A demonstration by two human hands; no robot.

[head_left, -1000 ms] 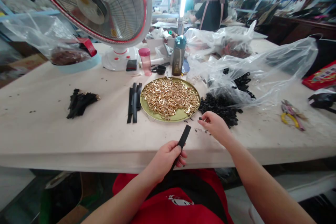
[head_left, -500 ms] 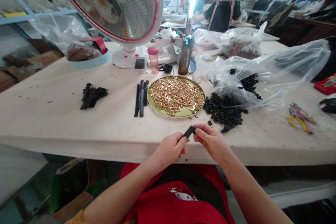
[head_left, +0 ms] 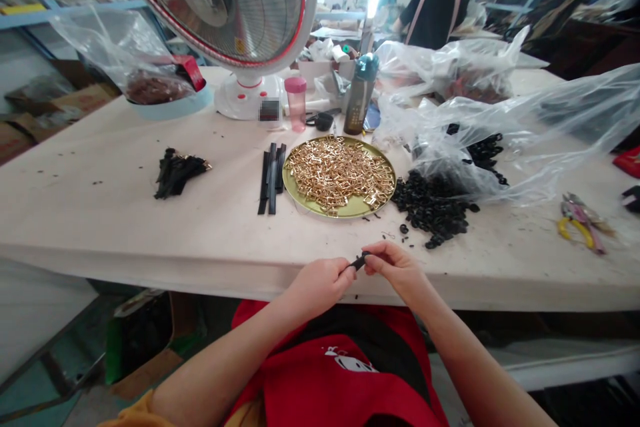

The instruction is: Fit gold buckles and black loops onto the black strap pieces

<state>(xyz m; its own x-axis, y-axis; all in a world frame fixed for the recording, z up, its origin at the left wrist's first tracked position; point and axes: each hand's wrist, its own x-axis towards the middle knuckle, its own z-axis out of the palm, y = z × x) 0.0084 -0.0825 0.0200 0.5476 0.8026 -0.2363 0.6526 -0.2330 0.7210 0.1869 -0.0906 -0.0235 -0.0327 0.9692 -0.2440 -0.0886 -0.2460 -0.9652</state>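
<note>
A short black strap (head_left: 358,263) is held between my two hands over the front edge of the table. My left hand (head_left: 327,283) is closed on its left end. Thumb and fingers of my right hand (head_left: 393,267) pinch its other end, where a small black piece partly shows; the fingers hide most of it. Beyond my hands sits a round gold-coloured tray (head_left: 345,212) of small gold metal buckles (head_left: 333,170). Right of the tray lies a heap of small black rings (head_left: 430,213). Several flat black strips (head_left: 272,180) lie left of the tray.
A bundle of black straps with gold ends (head_left: 180,173) lies at left. Behind stand a fan (head_left: 220,7), a pink cup (head_left: 296,103) and a dark bottle (head_left: 359,97). A clear plastic bag (head_left: 530,140) spreads at right, near yellow-handled pliers (head_left: 575,232). A person (head_left: 440,7) works farther back.
My hands have drawn closer together, and less of the black strap shows between them. The view has shifted slightly.
</note>
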